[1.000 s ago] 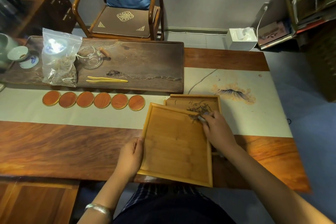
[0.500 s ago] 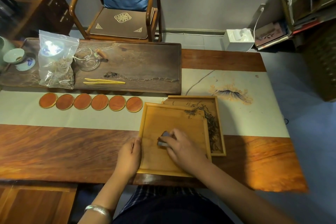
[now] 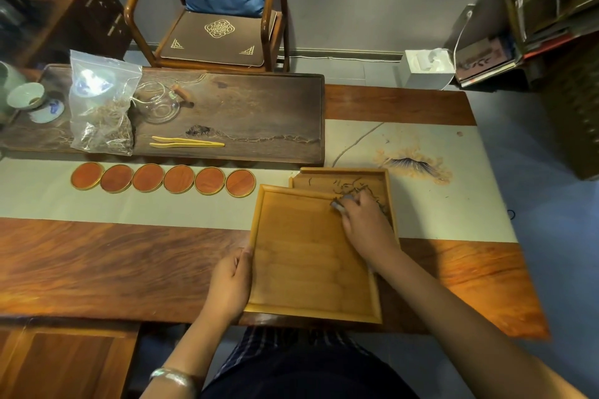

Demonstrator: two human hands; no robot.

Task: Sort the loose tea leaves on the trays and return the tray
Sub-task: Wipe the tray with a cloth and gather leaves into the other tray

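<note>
A light bamboo tray point(image 3: 301, 262) lies tilted over the near table edge, its far right corner resting on a second, darker tray point(image 3: 343, 176). Loose dark tea leaves point(image 3: 353, 186) lie scattered in that second tray. My left hand point(image 3: 231, 282) grips the upper tray's left rim. My right hand point(image 3: 364, 223) reaches across to the upper tray's far right corner, pinching a small grey object point(image 3: 337, 206), maybe a brush, at the rim beside the leaves. The upper tray's floor looks bare.
A dark tea board point(image 3: 227, 113) at the back carries a plastic bag of tea point(image 3: 100, 110), a glass pot point(image 3: 160, 104), bamboo tongs point(image 3: 186, 142) and cups point(image 3: 26, 95). Several round coasters point(image 3: 162, 178) line the cloth runner point(image 3: 431, 204). A chair point(image 3: 220, 10) stands behind the table.
My right hand swept back from the middle of the upper tray to its far right corner by the leaves. The left hand stayed on the rim, and the tray tilted over the second one.
</note>
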